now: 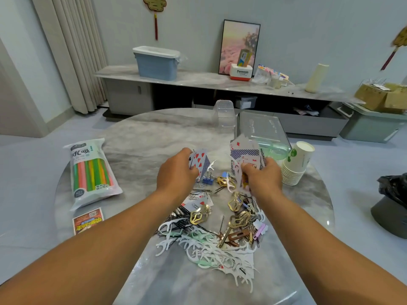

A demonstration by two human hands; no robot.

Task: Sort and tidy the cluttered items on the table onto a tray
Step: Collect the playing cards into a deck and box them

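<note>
Grey-veined, polished marble forms the round table (141, 137), on which all the task items lie. At far left, a glossy plastic packet of striped green, pink and orange straws (91, 172) lies flat, with a small orange printed leaflet (88, 220) just beside its near end. The left hand (178, 172) is closed around a few playing cards (199, 161), red hearts showing on one face and a blue patterned back behind. Between the two hands sit a blue metal binder clip (207, 179) and a thin white plastic floss pick (211, 165). In the centre foreground spreads the loose heap: black wire hairpins (176, 213), gold cut-out metal clips (199, 214) of cloud-like outline, and a tangle of white and mint floss picks (209, 252), with more cards (203, 200) partly buried. The right hand (262, 177) grips a fanned, blurred bundle of cards (245, 157), mixed faces and blue backs. Behind it stand a clear rectangular plastic tray (262, 128) and a smaller clear upright box (224, 113); whether the two touch cannot be told. At right, a tilted stack of white paper cups (296, 165) with a green sprout print rests near the table's edge.
</note>
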